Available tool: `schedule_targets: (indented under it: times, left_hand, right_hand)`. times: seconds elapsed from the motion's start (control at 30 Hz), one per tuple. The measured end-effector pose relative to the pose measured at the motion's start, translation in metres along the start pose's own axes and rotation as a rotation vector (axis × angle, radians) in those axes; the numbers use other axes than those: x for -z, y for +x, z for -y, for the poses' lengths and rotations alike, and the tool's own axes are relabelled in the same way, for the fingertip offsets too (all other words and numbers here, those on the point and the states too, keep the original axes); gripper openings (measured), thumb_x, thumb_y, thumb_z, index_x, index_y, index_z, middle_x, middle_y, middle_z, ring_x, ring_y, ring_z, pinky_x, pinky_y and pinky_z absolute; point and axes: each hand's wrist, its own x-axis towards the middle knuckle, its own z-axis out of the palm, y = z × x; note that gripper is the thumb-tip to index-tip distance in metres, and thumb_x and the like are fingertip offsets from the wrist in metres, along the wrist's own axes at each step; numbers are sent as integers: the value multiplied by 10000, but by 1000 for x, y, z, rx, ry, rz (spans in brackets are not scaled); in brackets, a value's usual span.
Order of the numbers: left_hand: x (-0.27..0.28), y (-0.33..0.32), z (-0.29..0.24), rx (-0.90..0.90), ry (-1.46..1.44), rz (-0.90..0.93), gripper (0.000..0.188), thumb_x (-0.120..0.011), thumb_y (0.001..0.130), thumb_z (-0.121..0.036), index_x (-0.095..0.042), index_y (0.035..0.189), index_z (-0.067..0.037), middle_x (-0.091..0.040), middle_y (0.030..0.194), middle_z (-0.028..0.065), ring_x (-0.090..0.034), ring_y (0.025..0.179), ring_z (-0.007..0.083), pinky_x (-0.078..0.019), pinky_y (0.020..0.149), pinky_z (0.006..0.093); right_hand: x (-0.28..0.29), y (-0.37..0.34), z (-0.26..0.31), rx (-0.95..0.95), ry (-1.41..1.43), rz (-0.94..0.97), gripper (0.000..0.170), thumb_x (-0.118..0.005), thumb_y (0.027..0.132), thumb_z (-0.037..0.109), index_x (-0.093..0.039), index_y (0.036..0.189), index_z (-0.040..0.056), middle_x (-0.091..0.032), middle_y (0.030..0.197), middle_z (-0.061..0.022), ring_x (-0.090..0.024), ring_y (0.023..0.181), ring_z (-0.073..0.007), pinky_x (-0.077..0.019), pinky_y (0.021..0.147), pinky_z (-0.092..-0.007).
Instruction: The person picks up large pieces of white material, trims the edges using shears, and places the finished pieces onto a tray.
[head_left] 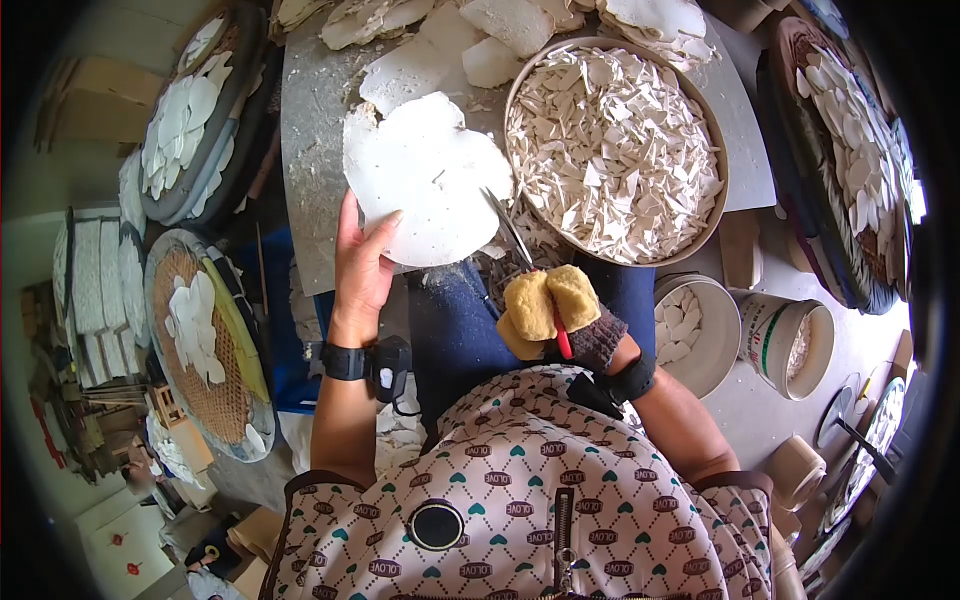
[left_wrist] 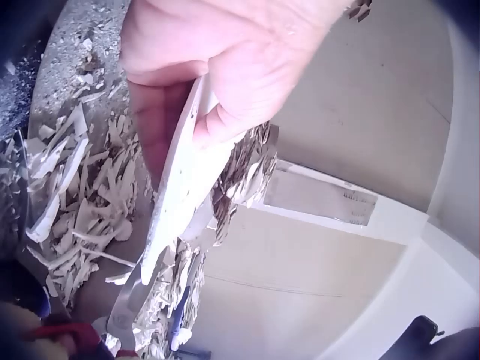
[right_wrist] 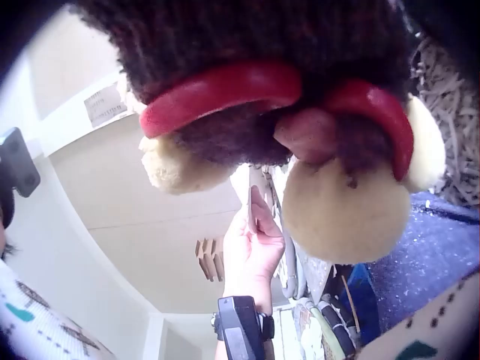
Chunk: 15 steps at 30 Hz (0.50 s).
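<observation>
My left hand (head_left: 362,268) grips the lower left edge of a thin white flat sheet (head_left: 430,180) with a lobed outline, thumb on top and fingers beneath. In the left wrist view the sheet (left_wrist: 174,187) shows edge-on between thumb and fingers. My right hand (head_left: 575,318), in a dark knit glove with yellow fluffy padding, holds a pair of scissors (head_left: 517,236). Its red handles (right_wrist: 225,90) loop round the gloved fingers in the right wrist view. The scissor blades reach the sheet's right edge, one lying over its face.
A round tray (head_left: 727,150) full of white cut strips stands right of the sheet. More white sheets (head_left: 500,25) pile at the table's back. Buckets (head_left: 735,335) with white pieces stand at lower right. Round racks (head_left: 155,330) bearing white sheets flank both sides.
</observation>
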Motion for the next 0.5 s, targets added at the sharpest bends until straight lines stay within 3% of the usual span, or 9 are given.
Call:
schedule_targets:
  times: [0.07, 0.17, 0.33, 0.5]
  left_hand:
    - [4, 4, -3, 30, 33, 43, 592, -528, 814, 4, -277, 1347, -47, -444, 1276, 120, -464, 1156, 222, -411, 950, 364]
    - [4, 7, -7, 120, 63, 95, 599, -522, 809, 2, -277, 1353, -48, -438, 1287, 117, -455, 1166, 222, -397, 959, 353]
    - [3, 12, -6, 148, 21, 78, 626, -558, 792, 15, -281, 1349, -48, -477, 1241, 104, -484, 1125, 198, -418, 924, 330]
    - [13, 15, -12, 187, 49, 102, 642, -565, 792, 4, -268, 1359, -48, -472, 1251, 104, -481, 1126, 194, -408, 935, 329]
  right_hand:
    - [8, -3, -13, -35, 270, 10, 321, -624, 815, 91, -539, 1124, 68, -584, 1096, -69, -547, 1046, -176, -403, 949, -291]
    - [-1, -3, 6, 91, -457, 5, 351, -655, 791, 112, -545, 1122, 75, -584, 1094, -73, -552, 1034, -191, -409, 940, -292]
    - [-3, 4, 12, 91, -314, -18, 331, -666, 784, 98, -564, 1099, 72, -594, 1077, -73, -567, 1003, -186, -433, 910, -291]
    - [0, 4, 3, 7, 74, 6, 309, -648, 811, 99, -557, 1104, 66, -587, 1085, -63, -559, 1008, -169, -427, 921, -285]
